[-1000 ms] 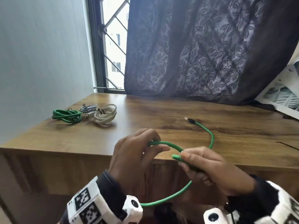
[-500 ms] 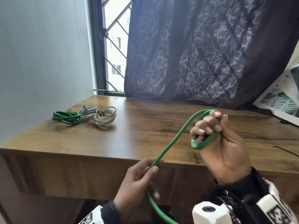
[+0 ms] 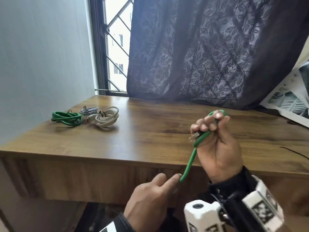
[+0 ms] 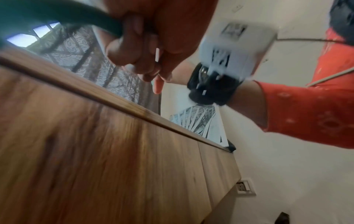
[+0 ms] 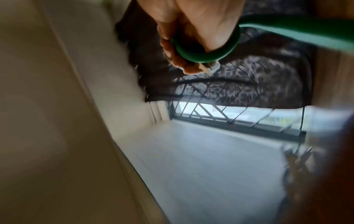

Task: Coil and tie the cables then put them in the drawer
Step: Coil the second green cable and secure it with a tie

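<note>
Looping springily above the bench [image 3: 150,139], the light, pliant green cable [image 3: 189,162] sits wrapped around the clenched right hand [image 3: 215,143] near its plug, while the left hand [image 3: 150,201] pinches its slack lower down, the best spot for feeding turns.

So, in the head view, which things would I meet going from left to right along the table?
green coiled cable → grey coiled cable → white coiled cable → right hand gripping the loose green cable
</note>
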Motion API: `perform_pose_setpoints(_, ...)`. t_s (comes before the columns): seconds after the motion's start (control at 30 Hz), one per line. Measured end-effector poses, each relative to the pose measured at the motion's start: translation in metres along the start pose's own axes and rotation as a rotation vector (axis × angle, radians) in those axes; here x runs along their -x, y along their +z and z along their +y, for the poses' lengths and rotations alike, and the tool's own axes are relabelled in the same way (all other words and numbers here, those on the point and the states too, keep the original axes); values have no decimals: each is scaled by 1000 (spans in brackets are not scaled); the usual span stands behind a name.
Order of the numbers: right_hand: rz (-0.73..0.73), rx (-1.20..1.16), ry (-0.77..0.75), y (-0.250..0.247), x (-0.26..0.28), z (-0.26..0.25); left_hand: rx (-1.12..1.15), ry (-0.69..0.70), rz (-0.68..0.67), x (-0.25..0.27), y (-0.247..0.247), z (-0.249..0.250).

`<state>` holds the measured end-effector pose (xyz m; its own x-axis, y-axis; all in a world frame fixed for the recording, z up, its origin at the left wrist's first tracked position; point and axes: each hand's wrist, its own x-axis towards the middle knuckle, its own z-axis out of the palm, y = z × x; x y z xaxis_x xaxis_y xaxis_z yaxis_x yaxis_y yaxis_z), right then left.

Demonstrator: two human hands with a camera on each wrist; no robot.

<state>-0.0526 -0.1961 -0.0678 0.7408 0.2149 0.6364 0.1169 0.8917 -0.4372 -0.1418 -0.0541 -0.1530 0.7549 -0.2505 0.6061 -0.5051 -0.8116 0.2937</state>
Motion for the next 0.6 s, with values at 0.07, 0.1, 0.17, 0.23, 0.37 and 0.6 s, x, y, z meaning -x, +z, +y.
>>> perform_pose_setpoints(0.07, -56, 391, -46, -5, 10, 9, -71, 91, 54, -1, -1, 2)
perform_pose_setpoints(0.1, -122, 605, -65, -7, 15, 13, -102, 127, 86, -3, -5, 3)
perform_pose_setpoints(0.17, -281, 1024, -103, -10, 23, 15, -193, 178, 145, -6, -14, 3)
perform_pose_setpoints(0.23, -386, 1287, -89, -8, 26, 11, -258, 180, 183, -8, -23, 2)
perform_pose_setpoints(0.37, -440, 1523, 21, -4, 27, -3, -310, 118, 213, -13, -38, -2)
perform_pose_setpoints(0.6, -748, 1846, 424, 1, 32, -20, -274, -43, 317, -26, -48, -3)
